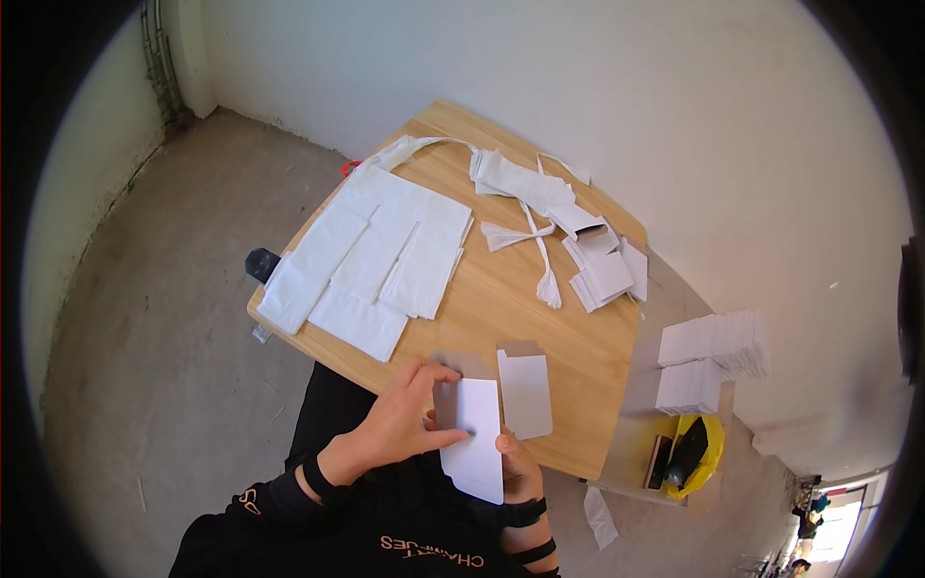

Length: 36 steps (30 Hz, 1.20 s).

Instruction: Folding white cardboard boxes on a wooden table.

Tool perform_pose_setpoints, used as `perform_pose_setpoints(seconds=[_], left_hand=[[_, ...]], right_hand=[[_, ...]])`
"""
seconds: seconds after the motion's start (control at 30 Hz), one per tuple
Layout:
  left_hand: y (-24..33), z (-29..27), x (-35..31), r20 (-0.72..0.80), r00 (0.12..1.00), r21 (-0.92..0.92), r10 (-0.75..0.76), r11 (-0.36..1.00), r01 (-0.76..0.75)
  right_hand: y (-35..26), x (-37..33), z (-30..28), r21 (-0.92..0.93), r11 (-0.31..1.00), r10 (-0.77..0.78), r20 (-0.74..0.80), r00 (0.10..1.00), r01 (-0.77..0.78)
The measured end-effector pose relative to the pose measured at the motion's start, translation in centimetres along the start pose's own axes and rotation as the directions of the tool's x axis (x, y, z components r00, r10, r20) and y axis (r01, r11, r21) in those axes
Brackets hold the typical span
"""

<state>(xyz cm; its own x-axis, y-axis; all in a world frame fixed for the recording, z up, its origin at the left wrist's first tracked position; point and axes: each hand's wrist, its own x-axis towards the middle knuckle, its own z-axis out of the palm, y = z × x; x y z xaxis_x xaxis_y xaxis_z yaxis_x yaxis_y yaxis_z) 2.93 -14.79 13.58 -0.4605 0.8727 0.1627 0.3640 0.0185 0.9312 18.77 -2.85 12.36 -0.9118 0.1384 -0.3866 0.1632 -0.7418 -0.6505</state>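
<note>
In front of my body, over the table's near edge, is a small white cardboard box point(474, 438), tilted, with a greyish flap at its top left. My right hand point(521, 471) grips its lower right side, thumb on the edge and the other fingers mostly hidden behind. At the left side of the box, my left hand point(405, 414) curves its fingers round the flap, index finger near the top and thumb against the face. Just right of the box, a flat white carton point(526, 395) with a grey inner flap lies on the table.
White sheets or flat bags point(371, 255) lie on the left of the wooden table point(501, 289). Twisted white strips point(535, 236) and loose white cartons point(602, 270) lie at the far right. Stacked white cartons point(708, 352) stand beside a yellow bag point(708, 453) on a lower surface.
</note>
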Motion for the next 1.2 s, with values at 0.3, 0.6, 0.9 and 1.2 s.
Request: perform_pose_setpoints(seconds=[0.3,0.6,0.9,1.2], left_hand=[[-0.6,-0.5,0.3,0.063,0.998,0.052,0.001,0.999,-0.004],[-0.1,-1.2,0.5,0.062,0.997,0.07,0.052,0.996,-0.057],[0.0,-1.9,0.8,0.154,0.988,0.019,-0.01,1.0,0.007],[-0.5,-2.7,0.2,0.515,0.847,-0.15,-0.133,0.959,0.242]], right_hand=[[0.2,0.3,-2.0,-0.169,0.98,0.121,0.084,0.989,-0.106],[0.1,0.5,-1.6,-0.16,0.982,0.119,0.129,0.985,-0.098],[0.2,0.2,-1.3,-0.105,0.988,0.128,0.124,0.984,-0.115],[-0.1,0.6,-1.7,-0.162,0.983,0.115,0.169,0.979,-0.088]])
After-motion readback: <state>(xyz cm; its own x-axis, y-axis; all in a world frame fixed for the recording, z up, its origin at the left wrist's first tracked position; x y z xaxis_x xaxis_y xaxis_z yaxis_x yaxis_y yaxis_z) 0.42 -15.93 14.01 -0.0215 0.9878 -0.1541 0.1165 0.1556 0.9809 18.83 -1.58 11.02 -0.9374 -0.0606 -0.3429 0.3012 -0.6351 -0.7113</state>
